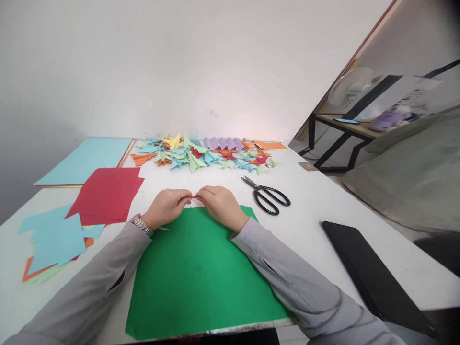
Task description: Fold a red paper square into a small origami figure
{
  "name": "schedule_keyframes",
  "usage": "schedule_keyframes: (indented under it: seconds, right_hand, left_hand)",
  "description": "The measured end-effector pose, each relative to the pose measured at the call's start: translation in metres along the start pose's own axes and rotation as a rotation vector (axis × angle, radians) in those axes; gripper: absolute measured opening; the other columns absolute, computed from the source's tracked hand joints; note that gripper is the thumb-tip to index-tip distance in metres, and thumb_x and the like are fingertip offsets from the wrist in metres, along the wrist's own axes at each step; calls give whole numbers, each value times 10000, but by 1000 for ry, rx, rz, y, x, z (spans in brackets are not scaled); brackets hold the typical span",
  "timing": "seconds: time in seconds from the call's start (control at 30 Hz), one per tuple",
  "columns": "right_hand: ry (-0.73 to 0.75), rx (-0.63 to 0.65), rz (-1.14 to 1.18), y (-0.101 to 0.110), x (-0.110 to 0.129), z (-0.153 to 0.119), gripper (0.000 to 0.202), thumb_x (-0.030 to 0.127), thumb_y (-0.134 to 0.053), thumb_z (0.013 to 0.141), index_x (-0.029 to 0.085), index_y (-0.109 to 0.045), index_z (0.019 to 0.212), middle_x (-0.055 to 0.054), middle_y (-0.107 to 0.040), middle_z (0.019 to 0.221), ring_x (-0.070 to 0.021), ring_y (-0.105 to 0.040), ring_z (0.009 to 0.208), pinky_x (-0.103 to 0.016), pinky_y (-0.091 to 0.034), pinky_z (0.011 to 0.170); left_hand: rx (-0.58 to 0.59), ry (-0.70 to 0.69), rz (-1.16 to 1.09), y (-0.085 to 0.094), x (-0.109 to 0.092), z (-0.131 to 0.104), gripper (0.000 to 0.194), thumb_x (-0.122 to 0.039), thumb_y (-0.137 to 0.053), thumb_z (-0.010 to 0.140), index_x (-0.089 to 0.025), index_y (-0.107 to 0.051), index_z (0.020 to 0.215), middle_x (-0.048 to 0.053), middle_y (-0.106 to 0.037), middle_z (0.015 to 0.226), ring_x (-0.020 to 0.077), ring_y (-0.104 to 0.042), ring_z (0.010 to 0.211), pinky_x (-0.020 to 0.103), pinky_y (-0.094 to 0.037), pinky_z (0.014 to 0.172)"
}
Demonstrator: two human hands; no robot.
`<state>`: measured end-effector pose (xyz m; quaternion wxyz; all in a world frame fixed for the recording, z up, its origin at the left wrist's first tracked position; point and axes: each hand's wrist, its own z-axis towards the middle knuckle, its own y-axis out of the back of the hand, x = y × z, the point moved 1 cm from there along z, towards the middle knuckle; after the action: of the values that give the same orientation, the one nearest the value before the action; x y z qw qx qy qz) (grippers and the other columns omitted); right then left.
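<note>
Between my two hands is a small piece of red paper [193,197], seen edge-on as a thin strip. My left hand [167,206] pinches its left end, and a metal-band watch circles that wrist. The right end sits between the fingers and thumb of my right hand [221,206]. Most of the paper is covered by my fingers, so its full shape is hidden. Both hands are just over the far edge of a green sheet [201,278] lying on the white table [302,249].
Black-handled scissors [268,195] lie right of my hands. Many folded paper shapes [194,155] are heaped along the wall. Red sheets [108,194], blue paper pieces [61,239] and a large blue sheet [86,160] lie left. A flat black object [370,268] rests at right.
</note>
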<state>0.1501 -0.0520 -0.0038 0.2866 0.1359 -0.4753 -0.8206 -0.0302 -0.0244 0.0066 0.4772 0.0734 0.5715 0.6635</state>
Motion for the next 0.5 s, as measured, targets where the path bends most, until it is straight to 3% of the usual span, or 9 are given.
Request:
schedule_keyframes:
  seconds: [0.27, 0.5]
  right_hand:
    - [-5, 98, -89, 2, 3, 0, 162, 163, -477, 930, 142, -638, 933, -76, -685, 871, -171, -587, 712, -292, -353, 627]
    - [-35, 127, -92, 3, 4, 1, 139, 159, -492, 923, 142, -629, 935, -67, -680, 879, -174, -591, 725, -288, -364, 627]
  left_hand:
    - [20, 9, 5, 1, 0, 1, 204, -226, -463, 873, -190, -664, 868, 23, -705, 773, 151, -619, 677, 243, -428, 640]
    - [-39, -45, 27, -1, 1, -1, 206, -274, -494, 878, -210, -689, 887, 26, -730, 832, 154, -652, 729, 240, -465, 676]
